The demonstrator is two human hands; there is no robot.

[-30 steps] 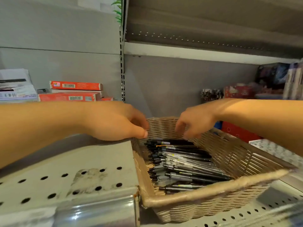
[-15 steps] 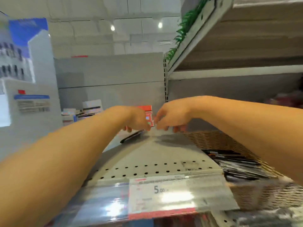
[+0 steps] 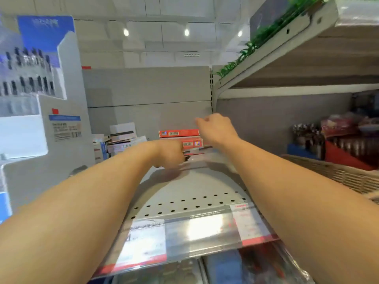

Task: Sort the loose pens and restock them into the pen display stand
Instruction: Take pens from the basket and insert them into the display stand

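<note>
Here, step in hand: a judgement only; both arms reach to the back of the grey perforated metal shelf [image 3: 184,193], centre of the frame, which reads as gathering stray pens before sorting, not yet restocking.
Left hand: the left hand [image 3: 171,153], centre of the frame, has its fingers curled round a small dark object [image 3: 187,158] that peeps out at the knuckles; probably a pen, but blur forbids certainty.
Right hand: the right hand [image 3: 215,128], just above and right of the left, is raised with fingers loosely curled; whether it pinches anything cannot be told.
Task's thing: the loose pens themselves are not plainly visible; the brown woven wicker basket [image 3: 336,173], right edge of the frame, shows only its rim and wall.
Display stand: the white and blue cardboard pen display stand [image 3: 37,83], upper left of the frame, carries rows of dark pens, blurred.
Next move: judged to call for carrying whatever is held leftward to the stand and matching it to a like row.
Surface: the shelf bears 2 stacked red flat cartons [image 3: 180,138] behind the hands and white boxes [image 3: 123,132] to their left; a clear plastic price strip [image 3: 184,232] runs along its front edge.
Room: a shop aisle; 3 ceiling spotlights [image 3: 186,32] at the top, green artificial foliage [image 3: 256,44] on the upper shelf at upper right.
</note>
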